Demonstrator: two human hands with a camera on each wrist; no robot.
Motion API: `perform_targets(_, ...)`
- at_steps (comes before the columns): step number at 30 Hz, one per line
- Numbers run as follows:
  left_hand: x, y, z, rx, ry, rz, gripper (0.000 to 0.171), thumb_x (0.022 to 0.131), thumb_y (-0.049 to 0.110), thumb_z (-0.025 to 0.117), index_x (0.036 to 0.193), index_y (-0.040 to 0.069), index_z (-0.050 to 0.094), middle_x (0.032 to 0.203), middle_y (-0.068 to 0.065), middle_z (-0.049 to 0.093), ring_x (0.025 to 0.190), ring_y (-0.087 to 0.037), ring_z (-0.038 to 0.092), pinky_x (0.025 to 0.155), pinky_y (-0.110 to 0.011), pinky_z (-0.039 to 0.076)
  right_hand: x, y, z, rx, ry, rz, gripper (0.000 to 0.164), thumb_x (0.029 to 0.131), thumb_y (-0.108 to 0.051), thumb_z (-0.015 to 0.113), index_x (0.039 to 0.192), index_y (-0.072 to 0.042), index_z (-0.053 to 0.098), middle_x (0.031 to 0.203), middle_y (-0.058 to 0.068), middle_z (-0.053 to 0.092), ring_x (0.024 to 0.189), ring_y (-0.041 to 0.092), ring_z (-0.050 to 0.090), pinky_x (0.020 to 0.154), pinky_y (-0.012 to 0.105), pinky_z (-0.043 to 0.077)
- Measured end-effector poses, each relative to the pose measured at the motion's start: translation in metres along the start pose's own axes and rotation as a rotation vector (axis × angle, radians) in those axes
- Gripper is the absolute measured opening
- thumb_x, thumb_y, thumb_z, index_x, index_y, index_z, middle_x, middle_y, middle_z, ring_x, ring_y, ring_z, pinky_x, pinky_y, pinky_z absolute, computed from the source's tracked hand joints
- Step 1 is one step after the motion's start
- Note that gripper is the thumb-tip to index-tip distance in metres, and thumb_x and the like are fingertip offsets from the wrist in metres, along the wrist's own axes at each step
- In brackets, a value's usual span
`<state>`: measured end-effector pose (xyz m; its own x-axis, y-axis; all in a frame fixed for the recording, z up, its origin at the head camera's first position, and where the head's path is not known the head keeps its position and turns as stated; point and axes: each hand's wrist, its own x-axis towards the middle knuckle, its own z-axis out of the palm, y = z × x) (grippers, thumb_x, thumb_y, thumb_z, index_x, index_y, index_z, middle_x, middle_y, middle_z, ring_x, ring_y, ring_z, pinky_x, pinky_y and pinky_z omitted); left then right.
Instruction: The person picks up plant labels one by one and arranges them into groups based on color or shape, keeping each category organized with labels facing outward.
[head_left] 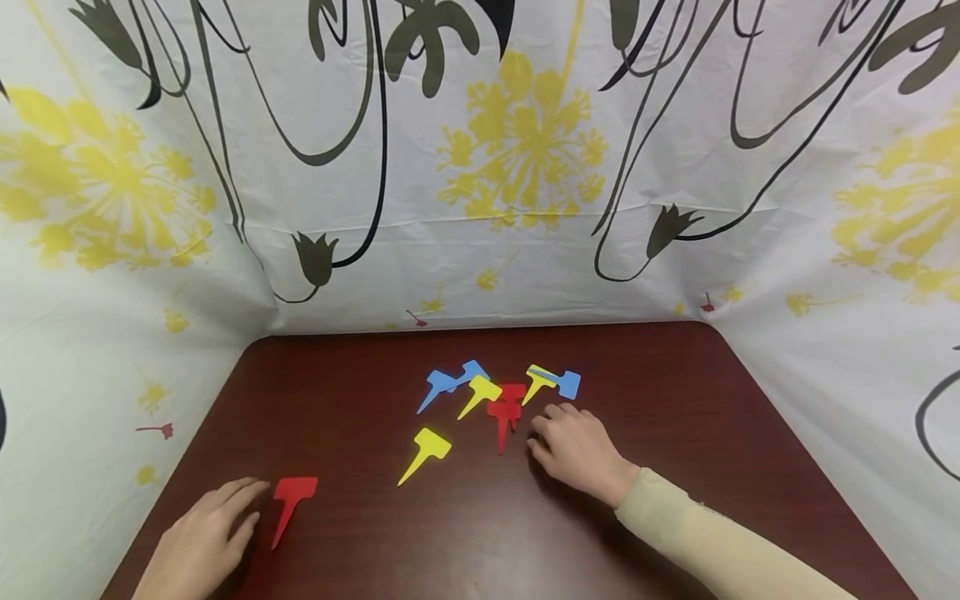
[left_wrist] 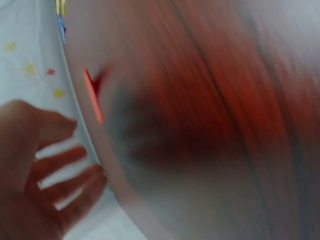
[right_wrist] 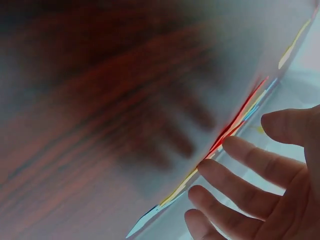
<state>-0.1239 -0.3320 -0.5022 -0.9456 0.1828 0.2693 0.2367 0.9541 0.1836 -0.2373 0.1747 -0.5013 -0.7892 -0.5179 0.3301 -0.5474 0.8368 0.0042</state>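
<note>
Near the table's left edge, my left hand [head_left: 206,535] is beside a red T-shaped plant label [head_left: 295,492], its fingers loose and apart from the label. My right hand [head_left: 577,450] hovers or rests by the cluster, fingers relaxed and holding nothing. Two overlapping red labels [head_left: 501,410] lie just left of its fingertips. Above them sit a yellow label [head_left: 536,382] and a blue label [head_left: 569,385] that cross. In the right wrist view, the fingers [right_wrist: 245,175] are spread apart.
Two blue labels [head_left: 441,382] touch a yellow label [head_left: 483,388] at the middle of the dark red-brown table [head_left: 360,533]. Another yellow label [head_left: 430,446] lies alone nearer the front. White patterned cloth [head_left: 420,267] surrounds the table's back and sides.
</note>
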Motion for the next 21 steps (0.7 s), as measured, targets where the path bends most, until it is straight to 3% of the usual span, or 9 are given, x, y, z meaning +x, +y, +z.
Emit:
perform_targets(5, 0.001, -0.016, 0.004, -0.033, -0.148, 0.059, 0.057, 0.082, 0.015, 0.082, 0.136, 0.011, 0.064, 0.138, -0.010, 0.060, 0.124, -0.035, 0.056, 0.091, -0.057, 0.052, 0.016, -0.005, -0.002, 0.110, -0.065, 0.121, 0.019, 0.089, -0.033, 0.073, 0.075, -0.022, 0.065, 0.064, -0.009, 0.045, 0.057, 0.008, 0.043, 0.045, 0.026, 0.038)
perform_targets(8, -0.002, -0.022, 0.006, -0.057, -0.200, 0.085, 0.062, 0.083, 0.018, 0.082, 0.141, 0.016, 0.060, 0.142, -0.008, 0.058, 0.127, -0.038, 0.054, 0.092, -0.058, 0.051, 0.025, -0.007, 0.000, 0.186, -0.118, 0.200, 0.027, 0.090, -0.036, 0.071, 0.068, -0.025, 0.061, 0.055, -0.010, 0.043, 0.052, 0.008, 0.042, 0.042, 0.026, 0.035)
perform_targets(13, -0.004, -0.025, 0.009, -0.071, -0.218, 0.122, 0.063, 0.085, 0.021, 0.081, 0.144, 0.020, 0.058, 0.145, -0.005, 0.056, 0.128, -0.041, 0.052, 0.087, -0.061, 0.052, 0.033, -0.010, 0.008, 0.271, -0.175, 0.300, 0.042, 0.090, -0.043, 0.071, 0.058, -0.022, 0.055, 0.046, -0.006, 0.041, 0.042, 0.010, 0.039, 0.038, 0.027, 0.028)
perform_targets(21, -0.005, -0.026, 0.009, -0.073, -0.212, 0.151, 0.061, 0.085, 0.022, 0.080, 0.143, 0.023, 0.059, 0.141, -0.001, 0.059, 0.128, -0.040, 0.054, 0.080, -0.060, 0.054, 0.038, -0.018, 0.017, 0.333, -0.196, 0.396, 0.043, 0.088, -0.036, 0.075, 0.055, -0.017, 0.055, 0.045, -0.004, 0.038, 0.040, 0.012, 0.036, 0.038, 0.027, 0.025)
